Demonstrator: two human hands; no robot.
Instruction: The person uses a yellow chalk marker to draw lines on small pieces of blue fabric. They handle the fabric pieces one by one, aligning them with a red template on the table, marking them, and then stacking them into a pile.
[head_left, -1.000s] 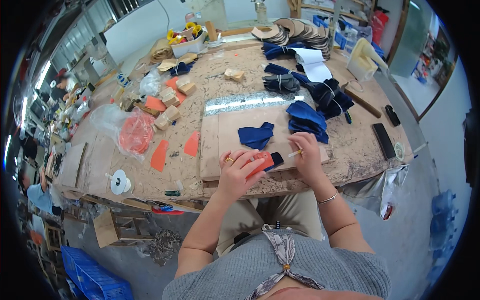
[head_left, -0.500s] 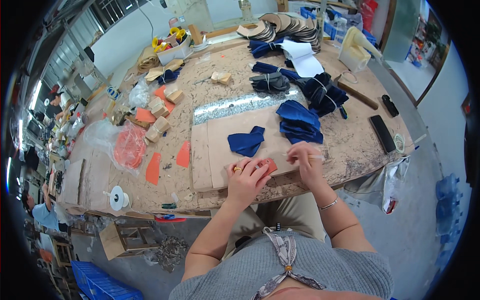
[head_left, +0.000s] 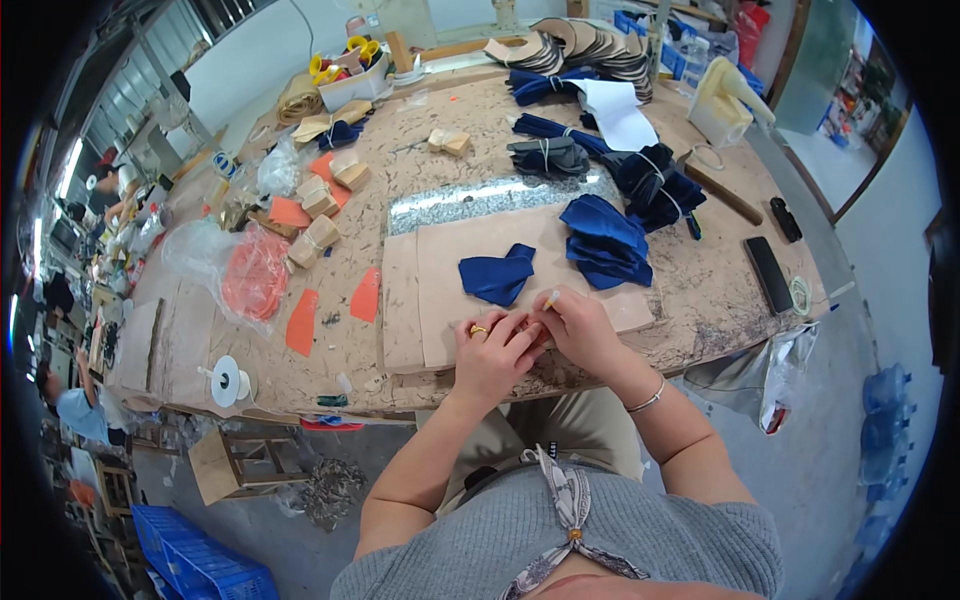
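Here, both hands have drawn together at the tabletop's (head_left: 700, 290) near edge: the left hand (head_left: 492, 350) now covers the small orange piece, hiding it, the right hand's (head_left: 580, 325) fingers pinch a pale stick (head_left: 549, 300); beyond, a blue cut piece (head_left: 497, 273) lies on the tan board (head_left: 440, 300).

Left hand (head_left: 492, 352) and right hand (head_left: 578, 330) pressed together at near edge of tan board (head_left: 440, 285); piece under fingers almost wholly hidden, kind not discernible. Thin pale stick (head_left: 550, 299) at right fingertips too small to identify. Board's near edge covered by both hands. Contents of clear bag (head_left: 250, 270) only orange blur. Stacked pieces (head_left: 590, 40) at far end of table (head_left: 700, 290) bent by lens, cut by top rim. Left of table dark, smeared; person there (head_left: 75, 410) cut off by rim.
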